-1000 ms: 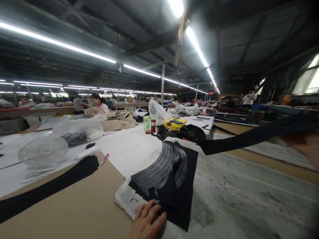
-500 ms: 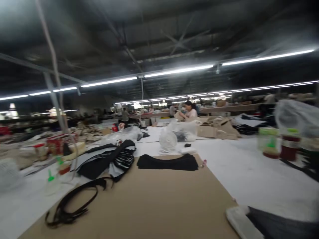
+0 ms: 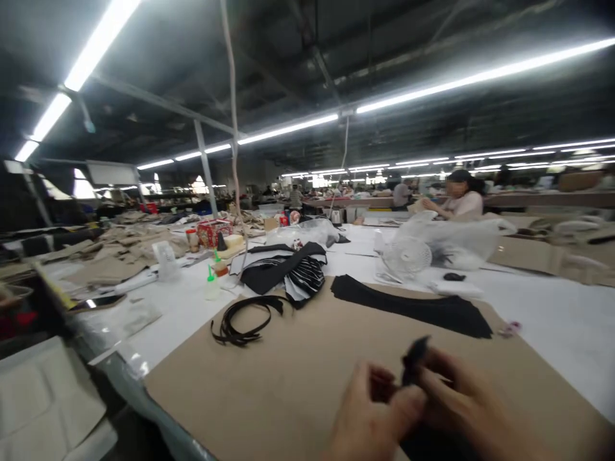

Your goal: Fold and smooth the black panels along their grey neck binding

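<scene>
Over the front of a tan board (image 3: 288,390), my left hand (image 3: 372,413) and my right hand (image 3: 464,394) are close together with curled fingers. A black fabric piece (image 3: 416,358) sticks up between them, pinched in my right fingers. More black material shows below the hands. The left fingers close on the same piece, partly smeared by motion. Beyond the hands lies a stack of curved black fabric pieces (image 3: 413,304). A loop of black strips (image 3: 245,320) rests on the board's left part.
Black and striped fabric (image 3: 293,272) lies behind the strips. Small green-tipped bottles (image 3: 210,275) and a red patterned box (image 3: 214,232) stand to the left. A clear plastic bag (image 3: 456,237) and a white coil (image 3: 407,254) are at the back. A co-worker (image 3: 464,198) sits farther off.
The view has swung left, so the board and its pieces appear farther right. Both my hands have come into view at the lower right with the black fabric piece.
</scene>
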{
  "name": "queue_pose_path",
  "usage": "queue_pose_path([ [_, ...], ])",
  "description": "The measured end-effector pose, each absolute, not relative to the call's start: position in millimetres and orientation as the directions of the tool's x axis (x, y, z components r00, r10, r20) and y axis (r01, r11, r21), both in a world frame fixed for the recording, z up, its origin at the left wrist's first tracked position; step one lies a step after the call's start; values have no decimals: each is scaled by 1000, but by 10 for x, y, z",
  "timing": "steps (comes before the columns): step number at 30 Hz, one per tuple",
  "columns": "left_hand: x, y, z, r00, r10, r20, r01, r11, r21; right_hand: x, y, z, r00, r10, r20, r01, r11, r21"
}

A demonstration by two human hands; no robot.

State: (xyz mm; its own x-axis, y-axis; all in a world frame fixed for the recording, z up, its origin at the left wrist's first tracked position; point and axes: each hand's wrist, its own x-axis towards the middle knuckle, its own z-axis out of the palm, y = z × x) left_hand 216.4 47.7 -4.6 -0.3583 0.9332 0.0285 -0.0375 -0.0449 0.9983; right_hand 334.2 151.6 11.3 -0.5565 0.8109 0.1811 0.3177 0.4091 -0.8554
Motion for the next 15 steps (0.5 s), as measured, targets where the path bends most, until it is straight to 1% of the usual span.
queue_pose_path([
  [2,1899,352,-141,-417,908,-21,-30,10,999,3065,1403,31,-614,788,51,334,318,-887],
  [3,1780,307,-201,-411,910,-63,-55,44,998,2906,1347,-17,-622,782,27,358,316,-879],
  [4,1670,264,-263,-391,914,-107,-85,80,993,2745,1293,-71,-625,779,50,366,349,-863],
  [5,1569,220,-324,-385,911,-146,-106,113,988,2593,1240,-129,-625,780,45,376,351,-858],
  [7,1383,129,-434,-403,896,-185,-95,160,982,2339,1138,-253,-645,763,43,381,370,-847],
  [11,1050,5,-607,-492,855,-164,39,210,977,2055,966,-490,-722,691,40,342,407,-847],
  [13,907,-13,-664,-536,829,-162,24,206,978,2004,900,-565,-771,635,57,288,427,-857],
  [15,800,-18,-693,-574,796,-193,-28,217,976,2031,857,-585,-808,584,72,234,431,-871],
])
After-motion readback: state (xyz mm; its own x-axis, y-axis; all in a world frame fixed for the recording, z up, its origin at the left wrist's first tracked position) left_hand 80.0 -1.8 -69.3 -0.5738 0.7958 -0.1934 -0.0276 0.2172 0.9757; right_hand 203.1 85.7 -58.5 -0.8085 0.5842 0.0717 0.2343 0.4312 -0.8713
